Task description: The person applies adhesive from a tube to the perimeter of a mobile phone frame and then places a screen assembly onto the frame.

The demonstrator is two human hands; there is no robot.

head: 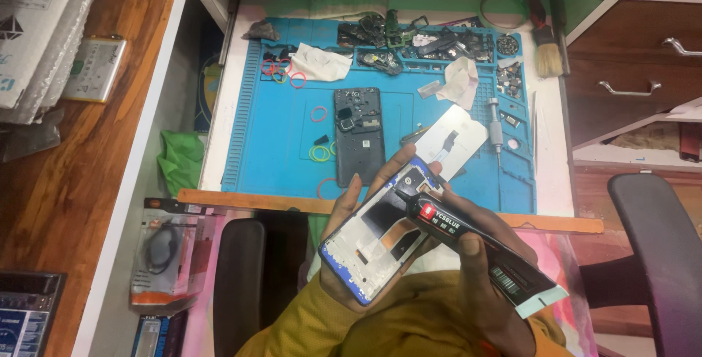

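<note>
Your left hand [351, 218] cradles the blue-edged phone frame [376, 236] from below, fingers wrapped round its far edge, so the frame sits tilted at about 6 o'clock from the blue work mat [256, 145], over your lap. Your right hand [479, 269] is closed round the black glue tube [468, 243], whose nozzle rests on the frame's upper rim, toward 1 o'clock of the frame. To lay the glue well, I judge you should keep the frame steady against your left palm, hold the nozzle low on the rim, and press the tube gently so the bead stays thin and even; too hard a squeeze could spill glue into the open middle. Move the tube along the edge at one pace and turn the frame with your left fingers at the corners. The dark phone body [360, 134] lies on the mat at 12 o'clock from your hands, with the white panel [457, 141] just beside it at 1 o'clock and the screwdriver [495, 123] further right
</note>
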